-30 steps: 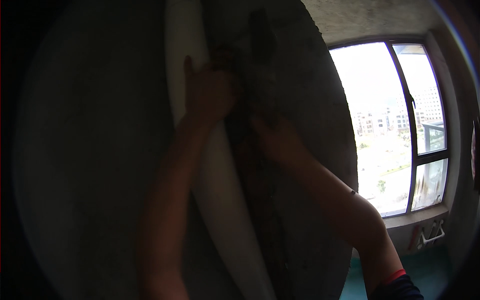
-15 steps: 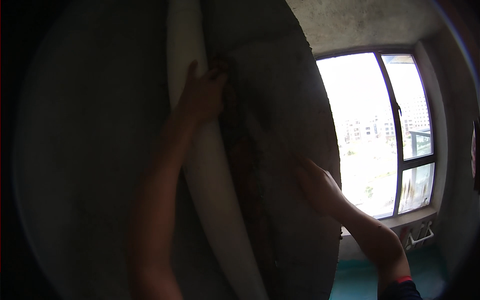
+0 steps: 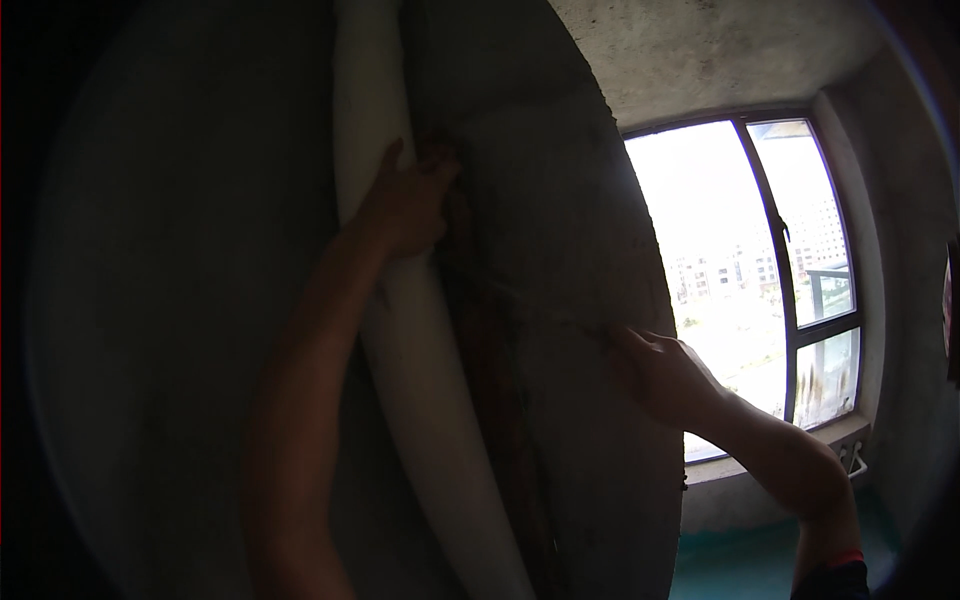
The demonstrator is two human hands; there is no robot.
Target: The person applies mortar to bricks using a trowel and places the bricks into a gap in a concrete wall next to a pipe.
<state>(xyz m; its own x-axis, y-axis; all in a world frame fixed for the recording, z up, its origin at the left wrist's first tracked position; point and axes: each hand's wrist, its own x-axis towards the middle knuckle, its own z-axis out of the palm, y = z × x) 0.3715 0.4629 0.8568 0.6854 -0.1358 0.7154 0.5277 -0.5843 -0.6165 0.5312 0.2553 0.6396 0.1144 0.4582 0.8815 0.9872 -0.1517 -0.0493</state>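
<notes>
In the head view, a white vertical pipe [image 3: 430,390] runs along dark grey concrete beside a rough brownish recess [image 3: 495,400]. My left hand [image 3: 400,210] lies across the upper pipe, thumb pointing up, fingers curled into the recess; what they grip is hard to see. Lower and to the right, my right hand [image 3: 665,375] is closed near the concrete edge. A faint, thin pale strip [image 3: 530,305] extends from its fingers toward the recess; its kind is unclear.
A bright window [image 3: 700,260] with a dark frame is on the right, with buildings outside. Below its sill [image 3: 725,465] are white pipe fittings [image 3: 857,462] and a teal floor [image 3: 750,570]. A concrete ceiling [image 3: 700,55] is above.
My right hand has moved down and right, away from the recess, with the pale strip now stretching from it. My left hand has shifted slightly lower. The view has shifted slightly.
</notes>
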